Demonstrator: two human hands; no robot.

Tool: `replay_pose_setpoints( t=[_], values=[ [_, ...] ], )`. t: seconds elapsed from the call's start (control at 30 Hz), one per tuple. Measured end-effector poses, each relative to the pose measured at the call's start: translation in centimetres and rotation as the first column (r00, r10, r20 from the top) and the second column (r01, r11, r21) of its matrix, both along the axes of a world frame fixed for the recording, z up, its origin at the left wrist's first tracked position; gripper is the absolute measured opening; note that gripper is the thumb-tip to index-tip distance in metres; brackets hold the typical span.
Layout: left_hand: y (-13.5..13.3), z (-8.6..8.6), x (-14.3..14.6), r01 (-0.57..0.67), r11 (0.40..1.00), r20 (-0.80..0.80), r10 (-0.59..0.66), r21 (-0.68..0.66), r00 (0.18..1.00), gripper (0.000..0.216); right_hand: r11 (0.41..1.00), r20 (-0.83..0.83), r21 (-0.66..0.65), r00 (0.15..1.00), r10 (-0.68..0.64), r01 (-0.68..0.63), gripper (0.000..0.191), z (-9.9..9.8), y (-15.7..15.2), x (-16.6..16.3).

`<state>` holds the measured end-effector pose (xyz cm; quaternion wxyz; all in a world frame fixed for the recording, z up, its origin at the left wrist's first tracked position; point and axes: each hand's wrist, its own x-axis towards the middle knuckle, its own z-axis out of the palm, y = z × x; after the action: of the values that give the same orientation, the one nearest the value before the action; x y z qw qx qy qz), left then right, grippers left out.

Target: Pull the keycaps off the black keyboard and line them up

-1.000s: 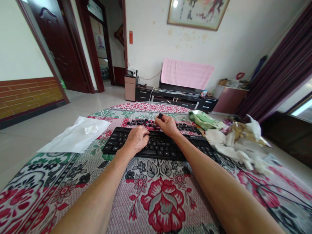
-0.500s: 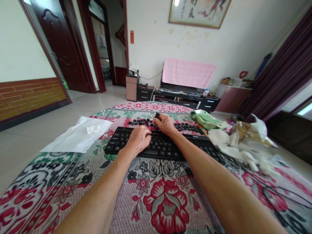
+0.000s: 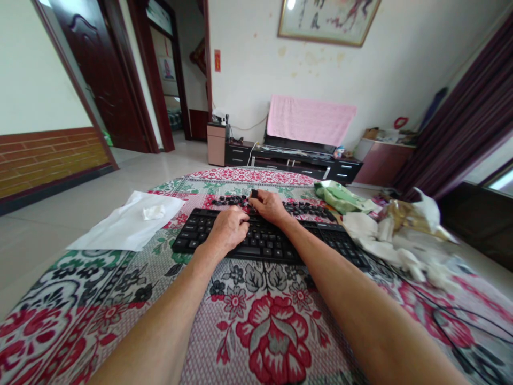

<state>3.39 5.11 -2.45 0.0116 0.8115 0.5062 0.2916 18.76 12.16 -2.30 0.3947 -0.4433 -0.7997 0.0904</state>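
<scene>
A black keyboard lies across the patterned tablecloth. My left hand rests on its upper middle part with the fingers curled in; whatever is under the fingertips is hidden. Just right of it, over the keyboard's far edge, my right hand is closed. A small black piece sticks up from between its thumb and fingers; its exact kind is too small to tell. Behind the keyboard lies a row of loose black keycaps, partly covered by the right hand.
To the left, a white sheet carries a crumpled white tissue. Green cloth and crumpled bags lie at the right. A black cable runs over the tablecloth. Beyond stands a low TV cabinet.
My right hand has shifted slightly left and down with the small black piece in its grip. My left hand stays at nearly the same spot on the keyboard.
</scene>
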Motion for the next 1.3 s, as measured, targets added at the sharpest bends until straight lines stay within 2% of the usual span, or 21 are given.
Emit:
replay_pose_setpoints(
  t=[0.37, 0.53, 0.67, 0.77, 0.93, 1.3],
  values=[
    [0.0, 0.0, 0.0, 0.003, 1.0, 0.023, -0.003, 0.004, 1.0, 0.021, 0.998, -0.127, -0.05, 0.991, -0.046, 0.04, 0.019, 0.9, -0.3, 0.3],
    [-0.3, 1.0, -0.2, 0.029, 0.999, -0.039, -0.031, -0.046, 0.999, 0.019, 0.989, -0.268, -0.098, 0.96, 0.081, -0.111, 0.019, 2.4, -2.5, 0.1],
    [-0.2, 1.5, -1.4, 0.023, 0.999, -0.053, -0.026, -0.048, 0.998, 0.017, 0.951, -0.312, -0.167, 0.929, 0.201, -0.262, 0.017, 3.2, -4.9, -0.3],
    [0.1, 1.1, -2.6, -0.013, 0.999, -0.029, 0.012, -0.044, 1.0, 0.017, 0.916, -0.313, -0.211, 0.911, 0.268, -0.342, 0.017, 2.9, -5.8, -0.3],
    [0.4, 0.5, -3.3, 0.013, 0.999, 0.029, -0.012, -0.042, 1.0, 0.018, 0.884, -0.314, -0.256, 0.898, 0.308, -0.392, 0.016, 1.7, -5.8, 0.0],
    [0.6, 0.2, -3.3, 0.008, 0.998, 0.02, -0.007, -0.061, 1.0, 0.021, 0.914, -0.165, -0.216, 0.935, 0.314, -0.345, 0.016, 1.0, -6.2, 0.1]
  ],
)
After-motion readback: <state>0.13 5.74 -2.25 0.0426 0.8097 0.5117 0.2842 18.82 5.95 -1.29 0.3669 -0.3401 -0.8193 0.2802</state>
